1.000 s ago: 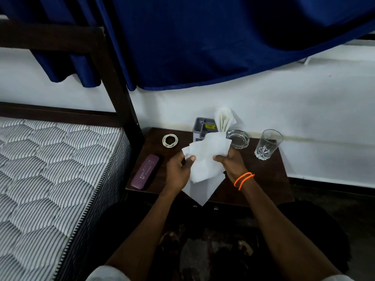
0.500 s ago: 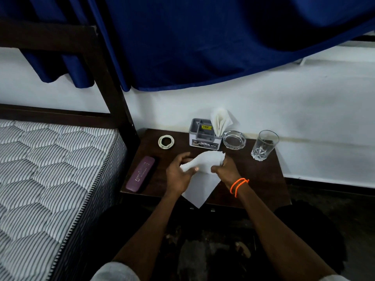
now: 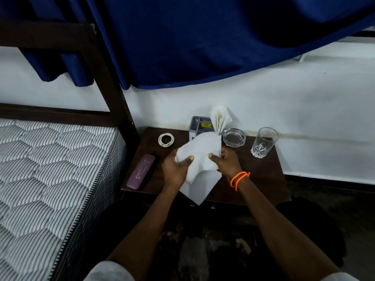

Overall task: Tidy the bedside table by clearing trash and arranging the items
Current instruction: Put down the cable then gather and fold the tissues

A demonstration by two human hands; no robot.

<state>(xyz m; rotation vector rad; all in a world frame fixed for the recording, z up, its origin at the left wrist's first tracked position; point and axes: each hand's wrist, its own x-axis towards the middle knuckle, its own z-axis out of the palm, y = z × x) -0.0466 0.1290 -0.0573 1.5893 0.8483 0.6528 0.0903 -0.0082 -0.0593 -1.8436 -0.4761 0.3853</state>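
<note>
Left hand: we curl our fingers, thumb on top, pinching what we hold at its left edge.
Right hand: we grip the same item from its right side, thumb pressed on top.
Arms: we reach both forward from the lower edge, forearms bare, converging toward the hands.
Right wrist: we wear an orange band.
</note>
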